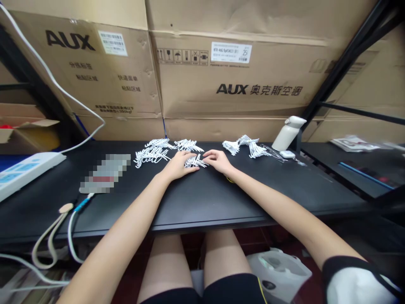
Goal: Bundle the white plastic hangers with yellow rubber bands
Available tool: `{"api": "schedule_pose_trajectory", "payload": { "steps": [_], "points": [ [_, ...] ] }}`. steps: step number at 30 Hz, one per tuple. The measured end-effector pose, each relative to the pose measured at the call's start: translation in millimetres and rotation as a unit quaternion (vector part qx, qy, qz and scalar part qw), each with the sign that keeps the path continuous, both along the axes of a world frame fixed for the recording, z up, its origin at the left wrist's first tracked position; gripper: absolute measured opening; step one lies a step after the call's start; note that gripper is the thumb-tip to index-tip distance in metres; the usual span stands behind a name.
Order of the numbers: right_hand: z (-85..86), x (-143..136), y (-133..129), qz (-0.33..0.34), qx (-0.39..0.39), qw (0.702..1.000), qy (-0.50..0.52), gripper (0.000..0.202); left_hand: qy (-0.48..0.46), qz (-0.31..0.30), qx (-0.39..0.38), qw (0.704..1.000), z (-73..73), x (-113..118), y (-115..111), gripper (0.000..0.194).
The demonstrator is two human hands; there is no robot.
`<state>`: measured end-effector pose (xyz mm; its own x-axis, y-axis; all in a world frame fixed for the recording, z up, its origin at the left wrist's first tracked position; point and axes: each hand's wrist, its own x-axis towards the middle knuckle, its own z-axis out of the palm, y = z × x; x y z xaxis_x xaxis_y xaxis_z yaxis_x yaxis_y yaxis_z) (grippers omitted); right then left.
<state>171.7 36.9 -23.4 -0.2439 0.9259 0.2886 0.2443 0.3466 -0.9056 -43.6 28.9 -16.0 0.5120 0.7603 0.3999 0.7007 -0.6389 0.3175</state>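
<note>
- Left hand (177, 166) has its fingers and thumb curled round a bunch of white hooked pieces (194, 161), toward the back of the black tabletop (205, 202)
- Right hand (220, 161) is at the bunch's other end, fingers bent, can't tell if they're pinching any
- More white bunches (152, 156) lie to the left, others near a white bottle (286, 135)

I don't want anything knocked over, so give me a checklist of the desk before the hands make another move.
1. Left hand at the front bunch of white hooks: ok, thumb and fingers on either side.
2. Right hand gripping a hook: cannot tell; its fingertips are at the bunch's right end.
3. Hooks all in one pile: not ok; others lie left and right.
4. White bottle away from both hands: ok.
5. White power strip away from both hands: ok.
</note>
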Motion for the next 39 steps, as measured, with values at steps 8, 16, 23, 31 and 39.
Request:
{"api": "schedule_pose_trajectory", "payload": {
  "steps": [8, 16, 23, 31, 39],
  "points": [
    [2.5, 6.4, 3.6, 0.028, 0.012, 0.999, -0.045, 0.019, 0.02, 0.018, 0.014, 1.0, 2.0, -3.1, -1.7, 0.061],
    [8.8, 11.6, 5.2, 0.026, -0.03, 0.999, -0.026, 0.03, 0.025, 0.03, 0.004, 0.999, 5.2, -1.4, -4.1, 0.062],
    [14.9, 26.8, 10.9, 0.045, -0.049, 0.995, -0.075, 0.03, 0.03, 0.035, 0.009, 0.999, 5.9, -3.4, -4.2, 0.059],
    [27.1, 54.4, 17.6, -0.013, 0.077, 0.953, -0.292, 0.021, 0.028, 0.04, -0.003, 0.999, 6.4, -3.0, -6.6, 0.072],
    [40.7, 50.3, 6.2, -0.075, 0.197, 0.955, -0.21, 0.014, -0.01, 0.08, 0.081, 0.993, 18.6, 7.5, -16.8, 0.055]
  ]
}}
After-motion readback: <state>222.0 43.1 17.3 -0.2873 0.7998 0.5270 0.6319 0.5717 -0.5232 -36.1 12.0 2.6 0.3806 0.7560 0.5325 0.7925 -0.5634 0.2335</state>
